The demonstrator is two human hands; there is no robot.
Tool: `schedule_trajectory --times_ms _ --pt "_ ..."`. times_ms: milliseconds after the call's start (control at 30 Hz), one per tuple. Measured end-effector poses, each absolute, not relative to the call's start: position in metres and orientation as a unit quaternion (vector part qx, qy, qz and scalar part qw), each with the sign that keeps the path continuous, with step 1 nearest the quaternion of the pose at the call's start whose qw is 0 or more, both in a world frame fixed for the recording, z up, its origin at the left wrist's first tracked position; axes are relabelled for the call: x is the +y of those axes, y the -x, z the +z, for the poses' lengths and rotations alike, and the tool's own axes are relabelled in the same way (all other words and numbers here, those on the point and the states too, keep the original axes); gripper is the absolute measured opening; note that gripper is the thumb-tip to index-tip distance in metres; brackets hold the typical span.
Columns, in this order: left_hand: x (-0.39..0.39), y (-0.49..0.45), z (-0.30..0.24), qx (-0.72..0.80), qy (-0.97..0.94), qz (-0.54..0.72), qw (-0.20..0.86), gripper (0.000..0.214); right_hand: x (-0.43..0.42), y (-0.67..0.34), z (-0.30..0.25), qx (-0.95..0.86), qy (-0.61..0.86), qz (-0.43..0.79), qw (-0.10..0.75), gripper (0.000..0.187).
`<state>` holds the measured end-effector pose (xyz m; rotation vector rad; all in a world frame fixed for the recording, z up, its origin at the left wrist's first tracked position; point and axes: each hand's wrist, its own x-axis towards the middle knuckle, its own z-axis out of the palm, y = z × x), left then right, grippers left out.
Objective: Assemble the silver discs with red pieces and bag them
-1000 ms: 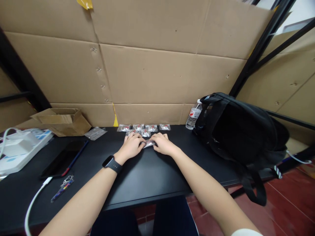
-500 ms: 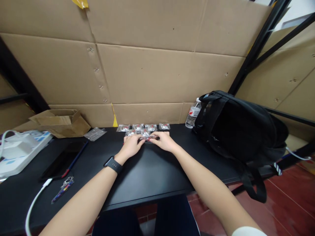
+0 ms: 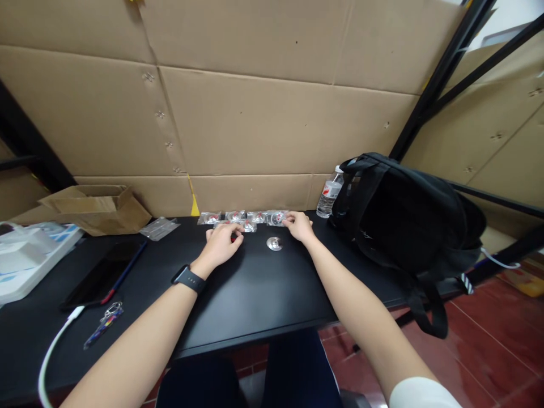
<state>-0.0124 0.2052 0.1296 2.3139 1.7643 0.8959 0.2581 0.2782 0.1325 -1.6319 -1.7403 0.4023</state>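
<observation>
Several small clear packets [image 3: 235, 216] with red and silver contents lie in a row at the back of the black table [image 3: 255, 294]. A round silver disc [image 3: 274, 243] lies alone on the table between my hands. My left hand [image 3: 221, 242], with a black watch on its wrist, rests with curled fingers beside a packet in the second row [image 3: 249, 227]; a bit of red shows at its fingertips. My right hand [image 3: 300, 225] reaches to the rightmost packet [image 3: 277, 217] and its fingertips pinch that packet's edge.
A black backpack [image 3: 408, 221] and a water bottle [image 3: 328, 195] stand at the right. At the left are an open cardboard box [image 3: 97, 205], an empty clear bag [image 3: 159, 228], a dark phone [image 3: 96, 277], a pen, keys [image 3: 102, 324], a white cable and white boxes [image 3: 25, 260]. Cardboard sheets wall the back.
My hands, together on one packet a second ago, have parted. The right hand moved back and right to the row; a silver disc now lies where they were.
</observation>
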Motion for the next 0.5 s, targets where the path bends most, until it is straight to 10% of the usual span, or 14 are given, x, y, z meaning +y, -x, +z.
schedule_trajectory --times_ms 500 --pt "0.221 0.071 0.127 0.627 -0.755 0.191 0.010 0.027 0.282 -0.265 0.130 -0.752 0.592 0.119 0.266 0.017"
